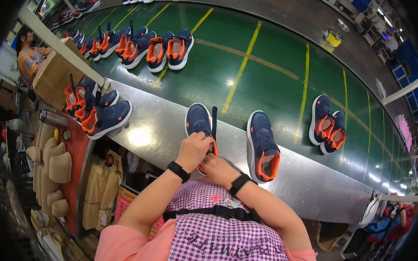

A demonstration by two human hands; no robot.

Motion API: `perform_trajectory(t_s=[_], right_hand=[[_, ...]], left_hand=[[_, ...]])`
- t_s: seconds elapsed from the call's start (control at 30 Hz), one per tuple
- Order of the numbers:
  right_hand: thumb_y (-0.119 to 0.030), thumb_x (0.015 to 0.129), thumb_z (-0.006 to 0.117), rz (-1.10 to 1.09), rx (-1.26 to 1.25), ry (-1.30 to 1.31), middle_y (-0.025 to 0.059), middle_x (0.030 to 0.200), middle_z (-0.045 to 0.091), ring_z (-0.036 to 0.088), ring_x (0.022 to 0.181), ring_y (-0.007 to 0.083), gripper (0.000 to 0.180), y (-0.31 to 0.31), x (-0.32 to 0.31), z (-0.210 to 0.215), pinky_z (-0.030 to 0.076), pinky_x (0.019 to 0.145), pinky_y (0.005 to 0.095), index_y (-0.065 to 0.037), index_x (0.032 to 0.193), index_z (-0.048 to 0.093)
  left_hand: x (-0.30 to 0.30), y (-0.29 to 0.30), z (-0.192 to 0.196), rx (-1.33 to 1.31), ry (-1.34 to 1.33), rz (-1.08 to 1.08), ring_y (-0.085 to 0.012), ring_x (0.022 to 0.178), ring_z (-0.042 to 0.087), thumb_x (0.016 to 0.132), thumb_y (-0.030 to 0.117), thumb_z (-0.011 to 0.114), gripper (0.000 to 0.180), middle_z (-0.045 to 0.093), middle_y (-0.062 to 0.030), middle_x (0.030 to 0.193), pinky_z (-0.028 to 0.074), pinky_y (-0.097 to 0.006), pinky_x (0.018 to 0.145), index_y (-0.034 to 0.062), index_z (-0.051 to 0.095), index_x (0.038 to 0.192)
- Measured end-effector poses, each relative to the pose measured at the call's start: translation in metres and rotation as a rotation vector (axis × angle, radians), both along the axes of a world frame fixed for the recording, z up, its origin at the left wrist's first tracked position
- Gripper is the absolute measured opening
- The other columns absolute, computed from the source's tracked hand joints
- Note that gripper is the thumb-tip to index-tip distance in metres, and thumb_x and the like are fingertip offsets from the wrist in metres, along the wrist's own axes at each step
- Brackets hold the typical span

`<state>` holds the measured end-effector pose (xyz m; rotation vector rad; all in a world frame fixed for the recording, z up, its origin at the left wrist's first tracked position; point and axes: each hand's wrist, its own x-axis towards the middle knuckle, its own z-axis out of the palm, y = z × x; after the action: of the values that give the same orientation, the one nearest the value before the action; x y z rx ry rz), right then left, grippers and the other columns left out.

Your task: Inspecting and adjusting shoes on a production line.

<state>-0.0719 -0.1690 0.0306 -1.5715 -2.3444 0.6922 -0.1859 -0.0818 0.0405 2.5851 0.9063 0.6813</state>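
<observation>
A navy sneaker (198, 119) with orange lining and a white sole rests on the metal ledge in front of me, toe pointing away. Its dark strap (214, 122) stands up loose along the right side. My left hand (193, 151) is closed on the shoe's upper around the tongue and opening, fingers bunched together. At the collar near the heel, my right hand (219, 171) grips the same shoe, its fingertips partly hidden inside. To the right, apart from both hands, lies a matching sneaker (262, 138) with its strap fastened over the top.
Beyond the metal ledge (320, 190) runs a green conveyor belt (275, 67) with yellow lines. It carries a pair of sneakers (322, 120) at right and several more at far left. More sneakers (107, 118) sit on the ledge's left end, near a cardboard box (59, 80) and another person (30, 57).
</observation>
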Motion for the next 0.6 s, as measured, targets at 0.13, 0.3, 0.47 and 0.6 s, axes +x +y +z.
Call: perform_trajectory(t_s=[0.13, 0.3, 0.47, 0.6], right_hand=[[-0.029, 0.068, 0.072, -0.076, 0.148, -0.154, 0.0195, 0.106, 0.059, 0.053, 0.107, 0.0316, 0.052, 0.008, -0.015, -0.035, 0.043, 0.094, 0.0371, 0.003, 0.107, 0.061], [-0.027, 0.07, 0.07, -0.098, 0.01, -0.112, 0.0193, 0.112, 0.059, 0.051, 0.112, 0.0301, 0.047, 0.012, -0.017, -0.031, 0.041, 0.096, 0.0372, 0.004, 0.105, 0.062], [-0.032, 0.073, 0.068, -0.128, -0.029, -0.005, 0.0198, 0.101, 0.063, 0.06, 0.098, 0.0299, 0.043, 0.012, -0.01, -0.018, 0.048, 0.085, 0.0381, 0.002, 0.099, 0.063], [-0.041, 0.084, 0.058, -0.066, -0.213, -0.079, 0.0208, 0.077, 0.065, 0.064, 0.074, 0.0361, 0.043, -0.004, 0.004, 0.01, 0.049, 0.071, 0.0441, 0.001, 0.083, 0.063]], left_hand=[[-0.007, -0.003, -0.007, -0.002, -0.132, 0.014, -0.0261, 0.071, 0.056, 0.072, 0.006, 0.064, 0.014, 0.057, -0.005, 0.073, 0.048, -0.036, 0.064, 0.0081, 0.065, 0.085], [-0.013, -0.015, -0.011, -0.01, -0.146, 0.081, -0.026, 0.072, 0.056, 0.07, 0.007, 0.065, 0.015, 0.057, -0.006, 0.074, 0.047, -0.037, 0.064, 0.0074, 0.065, 0.085], [-0.01, -0.005, -0.002, -0.038, -0.135, 0.011, -0.023, 0.075, 0.06, 0.075, 0.007, 0.066, 0.017, 0.061, -0.0057, 0.077, 0.049, -0.033, 0.065, 0.0057, 0.065, 0.091], [-0.018, 0.008, 0.005, -0.626, -0.4, 0.086, -0.0148, 0.069, 0.058, 0.083, 0.011, 0.065, 0.023, 0.06, -0.0031, 0.075, 0.047, -0.029, 0.063, 0.0042, 0.062, 0.104]])
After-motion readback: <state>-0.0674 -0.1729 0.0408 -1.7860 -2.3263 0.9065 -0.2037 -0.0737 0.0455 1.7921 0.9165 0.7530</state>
